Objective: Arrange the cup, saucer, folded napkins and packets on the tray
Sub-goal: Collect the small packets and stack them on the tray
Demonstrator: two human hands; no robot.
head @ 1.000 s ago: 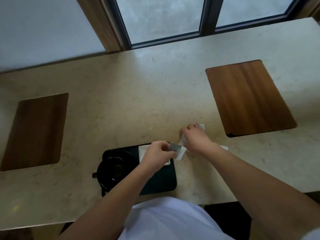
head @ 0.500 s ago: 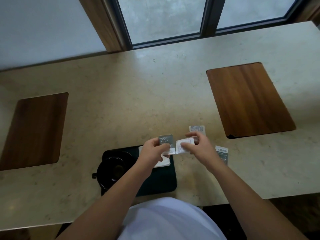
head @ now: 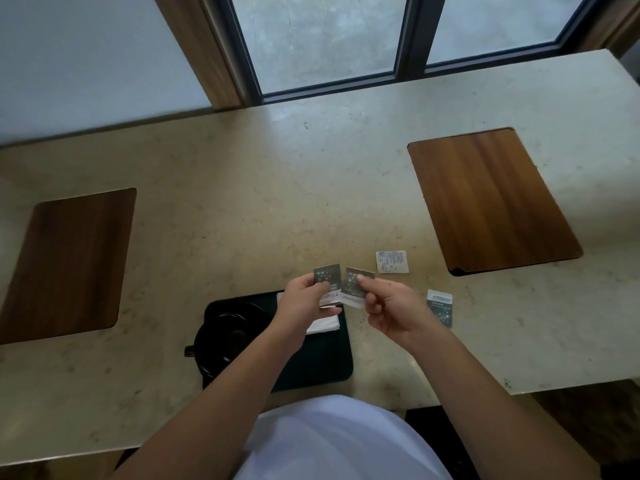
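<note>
A dark tray [head: 325,362] lies at the counter's near edge. On its left part sits a black cup on a black saucer [head: 225,337]. White folded napkins [head: 323,325] lie on the tray, partly hidden under my left hand [head: 304,299], which pinches a grey and white packet [head: 327,282] above the tray's far edge. My right hand [head: 391,306] pinches a second like packet [head: 356,285] right beside the first. Two more packets lie on the counter: one [head: 392,261] further back, one [head: 440,306] to the right of my right wrist.
The beige stone counter [head: 277,202] has two inset wooden boards, one at the left [head: 65,261] and one at the right [head: 491,199]. A window with dark frames runs along the far side. My white shirt fills the bottom centre.
My right hand lifted a packet off the counter and turned it face up beside the one in my left hand. Both hands now hold their packets side by side.
</note>
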